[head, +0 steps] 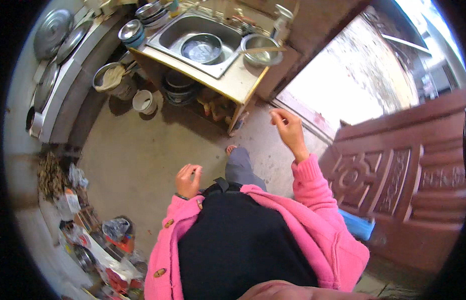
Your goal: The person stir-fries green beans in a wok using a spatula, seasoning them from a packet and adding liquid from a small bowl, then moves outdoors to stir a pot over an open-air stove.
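Observation:
My left hand (pixel 188 180) hangs in front of my waist, fingers loosely bent and the thumb a little apart, with nothing seen in it. Farther forward on the right, my right hand (pixel 289 132) is raised over the floor near the doorway; its fingers curl in towards the thumb and no object shows in them. Before me stands a counter (pixel 233 88) with a stainless steel sink (pixel 166 39). A metal basin (pixel 201 48) sits inside the sink. At the counter's right end is a metal bowl (pixel 261 56) with a wooden stick (pixel 265 50) across its rim.
An open carved door (pixel 394 180) and bright doorway (pixel 330 75) lie right. Left of the counter stand a bucket (pixel 122 88) and a small white pail (pixel 143 102) on the concrete floor (pixel 124 150). Pot lids (pixel 54 33) lean on the left wall. Bagged clutter (pixel 116 228) lies lower left.

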Available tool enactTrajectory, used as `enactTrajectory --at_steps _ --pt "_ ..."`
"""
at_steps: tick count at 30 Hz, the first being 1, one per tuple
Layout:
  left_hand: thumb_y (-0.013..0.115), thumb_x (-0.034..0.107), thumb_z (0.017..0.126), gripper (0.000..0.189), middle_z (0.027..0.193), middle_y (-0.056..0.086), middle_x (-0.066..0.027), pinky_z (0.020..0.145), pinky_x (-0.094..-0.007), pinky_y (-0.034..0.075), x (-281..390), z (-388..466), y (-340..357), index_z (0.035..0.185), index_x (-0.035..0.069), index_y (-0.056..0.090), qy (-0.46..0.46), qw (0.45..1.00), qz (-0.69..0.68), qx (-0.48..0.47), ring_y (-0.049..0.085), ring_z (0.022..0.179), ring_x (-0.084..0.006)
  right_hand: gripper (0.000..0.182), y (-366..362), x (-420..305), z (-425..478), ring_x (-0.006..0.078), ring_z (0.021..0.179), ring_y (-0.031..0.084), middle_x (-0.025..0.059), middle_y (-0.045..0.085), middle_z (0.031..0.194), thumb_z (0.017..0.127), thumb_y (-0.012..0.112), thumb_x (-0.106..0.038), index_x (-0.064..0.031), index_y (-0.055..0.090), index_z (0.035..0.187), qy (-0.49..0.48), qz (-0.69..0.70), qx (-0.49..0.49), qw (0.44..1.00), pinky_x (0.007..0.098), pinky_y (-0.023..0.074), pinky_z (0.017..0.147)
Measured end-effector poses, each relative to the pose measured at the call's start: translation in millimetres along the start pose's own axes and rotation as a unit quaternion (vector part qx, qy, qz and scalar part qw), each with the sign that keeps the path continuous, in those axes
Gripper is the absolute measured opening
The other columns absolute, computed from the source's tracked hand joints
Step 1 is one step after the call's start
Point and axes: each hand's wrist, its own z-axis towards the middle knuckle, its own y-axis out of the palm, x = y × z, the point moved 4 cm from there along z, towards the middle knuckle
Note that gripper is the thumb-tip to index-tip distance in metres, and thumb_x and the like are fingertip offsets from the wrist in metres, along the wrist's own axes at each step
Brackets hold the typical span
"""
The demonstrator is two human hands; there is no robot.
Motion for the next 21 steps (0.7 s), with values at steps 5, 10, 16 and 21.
enactTrajectory --at_steps 5,10,16,21 --pt "0.056 0.009 0.09 0.013 0.074 0.065 -0.0068 0.069 -0.0302 0.048 0.0 30.4 -4.1 0.083 0.001 0.063 -0.134 0.975 0.027 0.178 0.062 0.07 -0.0176 0.021 -20.7 84.3 186.2 0.0184 0.067 0.063 0.0093 0.066 0.077 0.086 0.065 -0.014 -0.0062 0.067 0.106 -0.063 -0.173 0.001 0.983 0.0302 0.0502 0.063" --pt "0.056 0.006 0.091 0.012 0.072 0.064 -0.0059 0.067 -0.0328 0.048 0.9 23.9 8.7 0.082 0.001 0.063 -0.253 0.93 0.036 0.264 0.061 0.067 -0.0181 0.031 6.2 111.7 302.1 0.0329 0.093 0.058 0.0116 0.06 0.102 0.075 0.069 -0.009 -0.0104 0.065 0.106 -0.205 -0.446 -0.032 0.871 0.0417 0.0493 0.081" --pt "0.057 0.008 0.091 0.014 0.074 0.065 -0.0071 0.067 -0.0296 0.048 26.6 10.4 28.3 0.083 0.0 0.064 -0.304 0.907 0.054 0.285 0.062 0.069 -0.0166 0.016 42.2 157.7 357.7 0.0328 0.093 0.058 0.0131 0.064 0.089 0.077 0.06 -0.009 -0.0075 0.068 0.09 -0.27 -0.551 -0.179 0.769 0.0418 0.0493 0.077" --pt "0.062 0.005 0.086 0.007 0.075 0.065 -0.0103 0.065 -0.0296 0.05 40.7 -0.5 14.8 0.084 -0.001 0.064 -0.338 0.872 -0.003 0.355 0.065 0.067 -0.0206 0.016 85.6 20.3 275.9 0.0268 0.075 0.057 0.0099 0.061 0.08 0.093 0.051 -0.011 -0.0068 0.063 0.102 -0.399 -0.358 -0.168 0.828 0.0396 0.0463 0.064"
